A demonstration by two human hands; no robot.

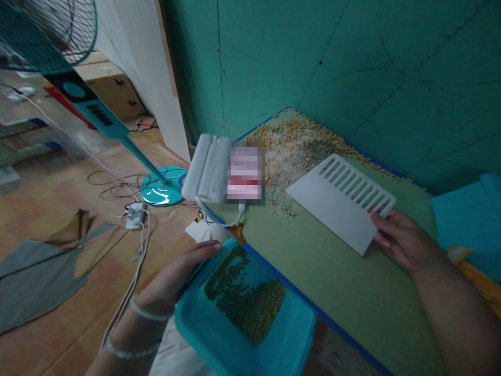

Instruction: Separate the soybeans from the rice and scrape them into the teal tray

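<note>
The white slotted scraper [340,209] is over the bench [332,282], its near end pinched by the right hand [410,243]; working the mixed beans and grains [284,162] beside it seems in hand, and a pass calls for a low, level blade; the left hand [182,269] lies along the rim of the blue tub [289,329], grip hidden; the green wall [313,52] limits reach behind, room lies nearer.

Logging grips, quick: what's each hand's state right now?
Left hand: closed, holding turquoise rectangular plastic basin by its edge.
Right hand: closed, holding white slotted flat scraper.
</note>
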